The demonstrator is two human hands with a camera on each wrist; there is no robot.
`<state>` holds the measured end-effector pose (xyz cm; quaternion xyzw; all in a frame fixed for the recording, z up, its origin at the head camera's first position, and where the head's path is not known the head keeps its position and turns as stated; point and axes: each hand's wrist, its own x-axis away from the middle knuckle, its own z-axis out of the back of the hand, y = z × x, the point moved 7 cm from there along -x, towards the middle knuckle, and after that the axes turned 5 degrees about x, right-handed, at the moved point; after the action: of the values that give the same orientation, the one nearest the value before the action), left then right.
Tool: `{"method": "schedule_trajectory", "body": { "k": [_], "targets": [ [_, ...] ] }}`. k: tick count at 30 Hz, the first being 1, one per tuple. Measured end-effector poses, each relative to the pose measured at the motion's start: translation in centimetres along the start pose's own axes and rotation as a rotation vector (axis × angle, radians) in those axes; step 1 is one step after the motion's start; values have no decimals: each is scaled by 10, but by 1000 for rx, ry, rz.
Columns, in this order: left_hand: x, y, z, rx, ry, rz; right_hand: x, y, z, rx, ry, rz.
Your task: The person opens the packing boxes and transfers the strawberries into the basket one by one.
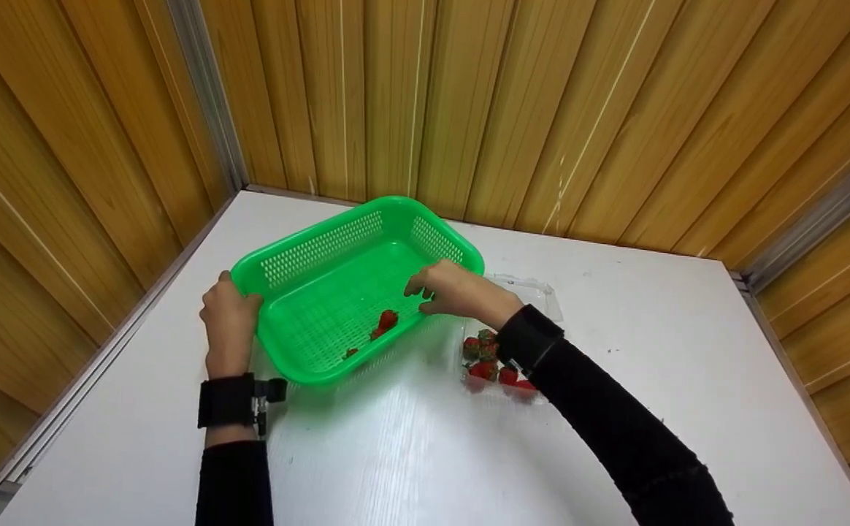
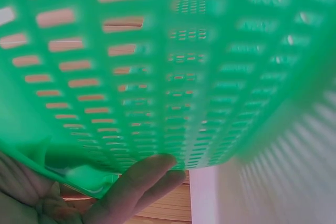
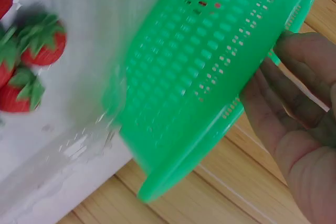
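White surface (image 1: 366, 467), wood-panel walls (image 1: 388, 88) on three sides, metal corner posts (image 1: 209, 95) — green basket (image 1: 315, 292) back left holding a few strawberries (image 1: 388, 319), left hand (image 1: 228, 325) gripping its rim, right hand (image 1: 458, 288) loose, released over the right side — clear tray (image 1: 552, 303) just right.

Light in the head view is fairly bright, leaving pale glare on the white tabletop (image 1: 396, 460) at lower centre and soft green-tinged shade below the green basket (image 1: 330, 292). The left wrist view looks hazy and pinkish; in the right, the clear plastic container (image 3: 86, 142) blurs at centre left.
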<state>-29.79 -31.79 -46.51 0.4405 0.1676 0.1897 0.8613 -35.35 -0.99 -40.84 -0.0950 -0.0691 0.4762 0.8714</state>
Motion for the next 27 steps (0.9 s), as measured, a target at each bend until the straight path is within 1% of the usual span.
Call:
{"method": "schedule_trajectory", "body": {
  "k": [3, 6, 9, 11, 14, 15, 16, 19, 21, 24, 27],
  "targets": [
    [0, 1, 0, -1, 3, -10, 16, 4, 9, 39, 21, 18],
    [0, 2, 1, -3, -3, -10, 35, 9, 14, 54, 23, 1],
    [0, 2, 1, -7, -11, 4, 57, 14, 14, 58, 4, -23],
    [0, 2, 2, -8, -10, 6, 72, 18, 10, 59, -3, -22],
    [-2, 2, 2, -10, -10, -1, 93, 25, -1, 47, -20, -33],
    [-2, 2, 2, -10, -10, -4, 100, 29, -5, 43, -29, -48],
    [-2, 2, 2, -8, -8, -7, 106, 33, -11, 40, -44, -68],
    [-1, 1, 2, -5, -10, -10, 123, 46, -31, 7, -100, -167],
    [-1, 0, 2, -3, -5, -13, 131, 53, -44, -11, -130, -226],
    [0, 0, 2, -10, 2, -16, 140, 60, -58, -61, -146, -293],
    [1, -1, 1, -19, 1, -11, 144, 60, -66, -87, -134, -307]
  ]
}}
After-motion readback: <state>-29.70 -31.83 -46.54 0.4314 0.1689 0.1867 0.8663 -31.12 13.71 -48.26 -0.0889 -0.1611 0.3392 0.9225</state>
